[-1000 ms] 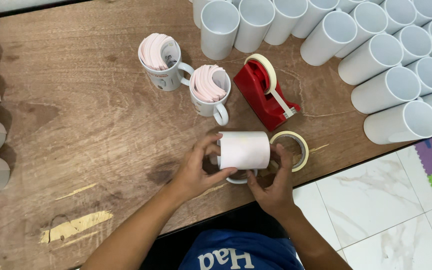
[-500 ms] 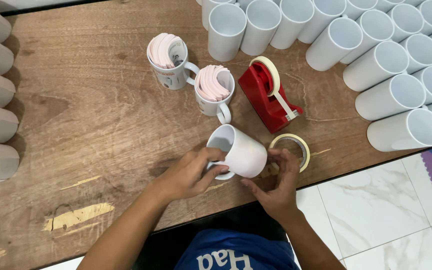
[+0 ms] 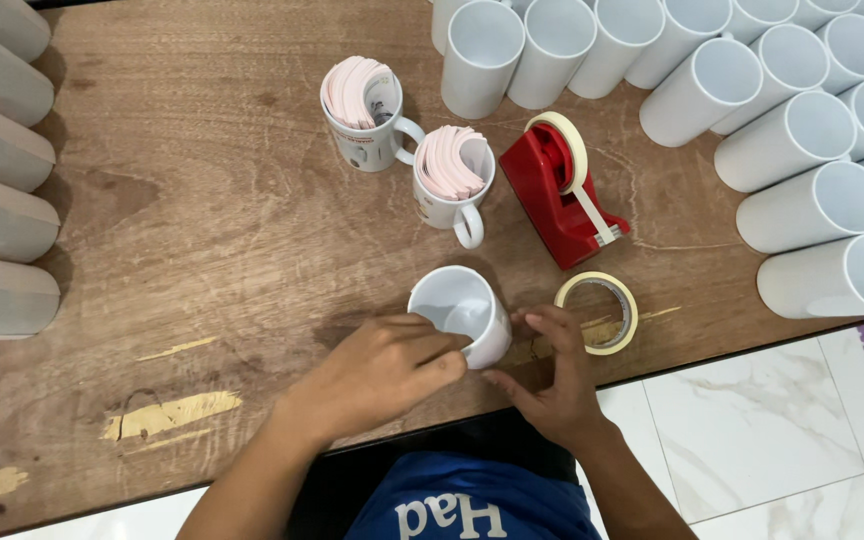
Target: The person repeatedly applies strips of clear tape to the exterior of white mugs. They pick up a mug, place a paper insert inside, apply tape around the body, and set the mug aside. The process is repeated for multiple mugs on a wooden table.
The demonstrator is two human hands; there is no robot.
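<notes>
A white mug point(image 3: 460, 312) is held upright near the front edge of the wooden counter point(image 3: 202, 220), gripped at its near side by the closed fingers of the left hand point(image 3: 382, 372), while the right hand point(image 3: 552, 375) is laid beside it, fingers loosely spread on the counter. The mug appears to be in the middle of being positioned. A reach toward the loose tape roll point(image 3: 597, 312), just beside the right hand, or the red tape dispenser point(image 3: 562, 195) would seem called for.

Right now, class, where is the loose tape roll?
In the head view, the tape roll lies flat near the table's front edge, just right of the right hand, below the red dispenser.
</notes>
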